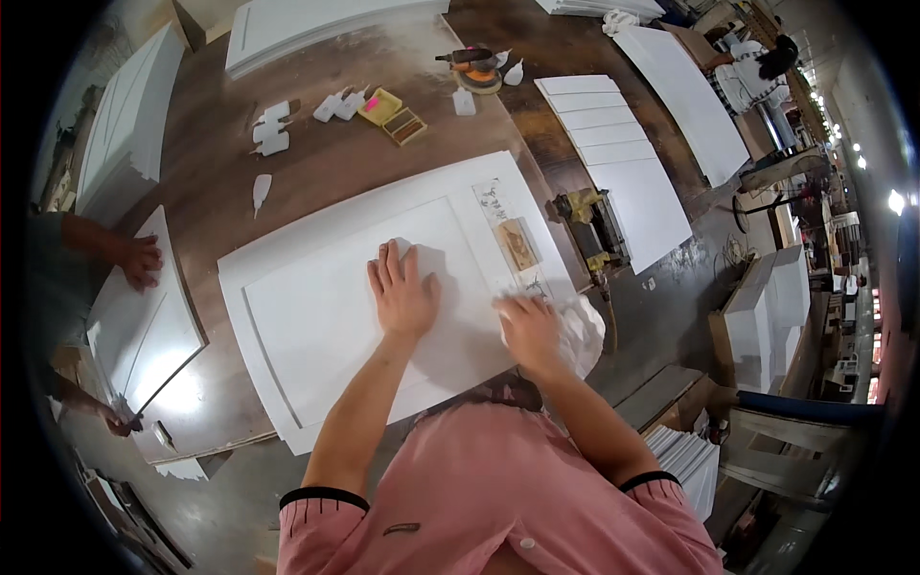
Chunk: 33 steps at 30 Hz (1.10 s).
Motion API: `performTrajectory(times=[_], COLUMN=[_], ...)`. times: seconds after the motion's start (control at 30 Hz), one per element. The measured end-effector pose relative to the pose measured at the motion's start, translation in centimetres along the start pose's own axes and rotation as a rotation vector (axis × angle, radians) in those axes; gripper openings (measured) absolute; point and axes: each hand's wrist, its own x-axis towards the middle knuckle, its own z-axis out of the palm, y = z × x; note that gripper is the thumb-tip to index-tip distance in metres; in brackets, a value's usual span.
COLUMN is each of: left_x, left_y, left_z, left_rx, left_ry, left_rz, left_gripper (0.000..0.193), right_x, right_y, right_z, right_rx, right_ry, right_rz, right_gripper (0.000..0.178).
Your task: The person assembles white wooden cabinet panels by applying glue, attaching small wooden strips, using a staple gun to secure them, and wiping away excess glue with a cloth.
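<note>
A white recessed door panel [316, 316] lies flat on a dusty brown workbench [316, 163]. My left hand [402, 292] rests flat on the panel's sunken middle, fingers spread, holding nothing. My right hand [530, 331] presses on a crumpled white cloth [580, 335] at the panel's right frame edge. Just beyond that hand a clear strip and a small brown sanding block [518, 242] lie on the frame.
A yellow power tool [589, 225] lies right of the panel. Stacked white slats [613, 163], an orange sander [477, 72], a yellow box [393, 113] and white offcuts sit farther back. Another person's hand [141, 261] holds a second white panel [139, 321] at left.
</note>
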Motion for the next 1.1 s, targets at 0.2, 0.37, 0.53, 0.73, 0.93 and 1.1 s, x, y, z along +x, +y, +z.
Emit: performTrajectory(times=[0.2, 0.37, 0.53, 0.73, 0.93, 1.1], left_x=[0.3, -0.2, 0.0, 0.4, 0.3, 0.8], left_y=[0.7, 0.1, 0.5, 0.5, 0.8, 1.0], left_z=[0.4, 0.6, 0.3, 0.5, -0.1, 0.1], left_rx=[0.043, 0.009, -0.016, 0.028, 0.035, 0.043], left_ry=[0.007, 0.014, -0.022, -0.002, -0.011, 0.022], left_rz=[0.002, -0.004, -0.021, -0.042, -0.027, -0.039], left_gripper=[0.063, 0.062, 0.063, 0.063, 0.065, 0.063], right_x=[-4.3, -0.1, -5.2, 6.6, 16.1, 23.0], right_y=[0.7, -1.1, 0.3, -0.8, -0.7, -0.1], right_z=[-0.2, 0.0, -1.7, 0.4, 3.3, 4.9], right_rx=[-0.087, 0.024, 0.042, 0.094, 0.003, -0.135], right_ry=[-0.037, -0.034, -0.094, -0.046, -0.029, -0.072], right_rz=[-0.028, 0.08, 0.047, 0.024, 0.042, 0.07], right_gripper=[0.029, 0.022, 0.026, 0.016, 0.012, 0.012])
